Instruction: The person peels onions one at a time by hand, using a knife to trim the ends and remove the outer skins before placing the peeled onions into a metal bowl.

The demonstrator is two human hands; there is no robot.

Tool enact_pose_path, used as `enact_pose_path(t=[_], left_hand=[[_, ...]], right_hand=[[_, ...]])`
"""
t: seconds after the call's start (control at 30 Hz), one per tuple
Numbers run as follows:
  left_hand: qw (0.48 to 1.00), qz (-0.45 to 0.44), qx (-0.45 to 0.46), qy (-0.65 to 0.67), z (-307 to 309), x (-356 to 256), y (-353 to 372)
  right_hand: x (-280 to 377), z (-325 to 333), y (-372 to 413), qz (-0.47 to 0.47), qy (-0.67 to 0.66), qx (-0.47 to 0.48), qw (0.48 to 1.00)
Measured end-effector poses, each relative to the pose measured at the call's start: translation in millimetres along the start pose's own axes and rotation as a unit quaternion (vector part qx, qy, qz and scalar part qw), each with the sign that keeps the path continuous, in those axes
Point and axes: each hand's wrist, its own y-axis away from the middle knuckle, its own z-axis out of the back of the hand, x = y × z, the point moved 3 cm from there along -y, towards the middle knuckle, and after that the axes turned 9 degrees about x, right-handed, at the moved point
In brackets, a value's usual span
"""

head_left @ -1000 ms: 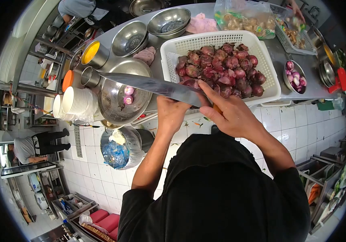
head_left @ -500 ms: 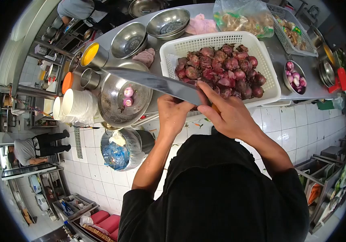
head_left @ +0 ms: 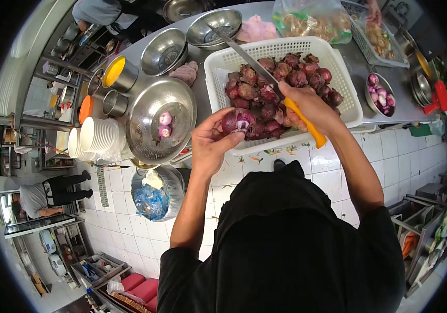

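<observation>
Head view looks down on a tiled kitchen floor [head_left: 119, 177] with steel racks at the left edge, where another person [head_left: 46, 190] bends over a shelf. A long stainless steel surface [head_left: 356, 65] runs across the top of the view. On it stands a white perforated basket [head_left: 286, 46] heaped with unpeeled red onions. Left of the basket sits a large steel colander [head_left: 145, 122] containing two peeled onions [head_left: 165, 124], with steel bowls [head_left: 166, 49] behind it and a stack of white bowls [head_left: 101, 134] at its left. A small bowl of peeled onions [head_left: 381, 94] rests right of the basket. A bag-lined bucket [head_left: 155, 190] stands on the floor below the colander. The hands are apart. The left hand [head_left: 210, 143] grips a red onion [head_left: 238, 121], raised over the near rim of the basket, its cut end facing the camera. The right hand [head_left: 307, 107], just beside that onion, is clamped on the yellow handle of a knife [head_left: 249, 57]; the blade points away across the basket toward the far bowls.
</observation>
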Motion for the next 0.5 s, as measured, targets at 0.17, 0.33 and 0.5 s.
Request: enact_pose_path(t=[0.17,0.33,0.5], left_hand=[[0.999,-0.045,0.007,0.007,-4,2,-6],[1.0,-0.018,-0.02,-0.002,-8,-1,-9],[0.999,-0.012,-0.039,-0.011,-12,-3,-12]], right_hand=[[-5,-7,-1,0.058,0.007,0.003,0.998],[5,-12,11,0.059,0.025,-0.035,0.997],[4,-42,36,0.258,0.178,-0.054,0.948]])
